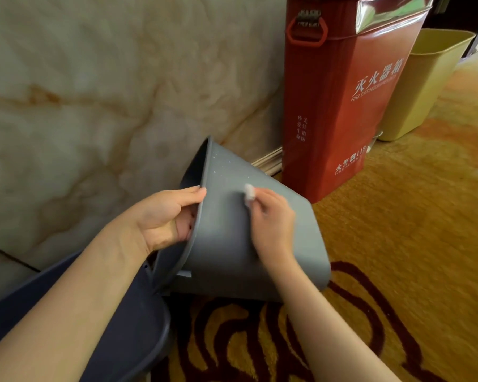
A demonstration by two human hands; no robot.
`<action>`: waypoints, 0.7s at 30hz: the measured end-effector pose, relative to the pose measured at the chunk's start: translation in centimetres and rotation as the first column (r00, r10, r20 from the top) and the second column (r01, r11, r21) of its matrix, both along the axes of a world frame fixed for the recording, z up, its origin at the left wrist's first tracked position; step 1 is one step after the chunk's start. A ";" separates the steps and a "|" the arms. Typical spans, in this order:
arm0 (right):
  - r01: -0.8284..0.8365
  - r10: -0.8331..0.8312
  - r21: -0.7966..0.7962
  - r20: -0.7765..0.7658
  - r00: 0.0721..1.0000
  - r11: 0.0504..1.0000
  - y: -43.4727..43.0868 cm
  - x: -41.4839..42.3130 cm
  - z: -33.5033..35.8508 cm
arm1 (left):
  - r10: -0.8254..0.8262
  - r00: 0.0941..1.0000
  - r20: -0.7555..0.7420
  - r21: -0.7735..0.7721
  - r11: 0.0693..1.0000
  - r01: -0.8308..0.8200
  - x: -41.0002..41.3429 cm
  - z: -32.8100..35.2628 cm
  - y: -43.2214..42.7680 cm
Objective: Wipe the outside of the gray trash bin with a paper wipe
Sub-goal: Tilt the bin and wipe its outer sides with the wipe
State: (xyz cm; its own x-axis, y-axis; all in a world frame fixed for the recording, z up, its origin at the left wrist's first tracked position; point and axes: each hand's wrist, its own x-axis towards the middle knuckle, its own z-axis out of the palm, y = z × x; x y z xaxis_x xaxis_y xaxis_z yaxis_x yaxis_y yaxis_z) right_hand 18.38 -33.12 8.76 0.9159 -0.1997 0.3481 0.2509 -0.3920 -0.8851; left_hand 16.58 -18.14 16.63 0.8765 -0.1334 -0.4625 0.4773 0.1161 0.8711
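Note:
The gray trash bin (226,244) lies tipped on its side above the carpet, its open mouth facing left toward the wall. My left hand (166,216) grips its rim, thumb outside and fingers inside the opening. A small crumpled white paper wipe (249,192) is pinched in my right hand (272,224) and pressed against the bin's upper outer wall. Small white specks dot the bin's side near the rim, above the wipe.
A red fire extinguisher box (334,106) stands just behind the bin against the marble wall (94,106). A yellow bin (428,84) stands to its right. A dark blue-gray container (133,326) sits at lower left. Patterned orange carpet (398,244) covers the floor.

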 end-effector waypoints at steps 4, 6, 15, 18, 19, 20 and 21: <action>-0.150 0.152 -0.029 0.146 0.978 0.988 4.1 0.4 3.2 | 0.066 0.997 0.028 -0.009 0.998 -0.066 0.3 0.1 -0.6; -0.157 0.160 -0.036 0.125 0.979 0.987 3.9 1.2 2.8 | 0.088 0.995 0.049 -0.001 0.996 -0.088 0.3 0.0 -0.7; 0.192 -0.189 -0.019 -0.294 0.937 0.981 -6.8 3.7 -6.5 | 0.121 0.990 0.066 0.007 0.993 -0.122 -0.8 -0.6 0.0; 0.249 -0.202 0.037 -0.475 0.856 0.968 -9.3 4.1 -7.4 | 0.097 0.992 0.086 0.026 0.995 -0.100 -0.8 -0.6 -0.1; 0.254 -0.200 0.039 -0.505 0.840 0.967 -9.6 4.4 -7.1 | 0.086 0.992 0.097 0.040 0.995 -0.090 -0.7 -0.6 -0.2; 0.245 -0.198 0.030 -0.501 0.843 0.969 -9.5 4.6 -6.5 | 0.077 0.991 0.106 0.050 0.995 -0.083 -0.7 -0.7 -0.2; 0.225 -0.187 0.026 -0.467 0.864 0.974 -8.9 4.7 -5.5 | 0.072 0.991 0.113 0.054 0.995 -0.079 -0.7 -0.7 -0.2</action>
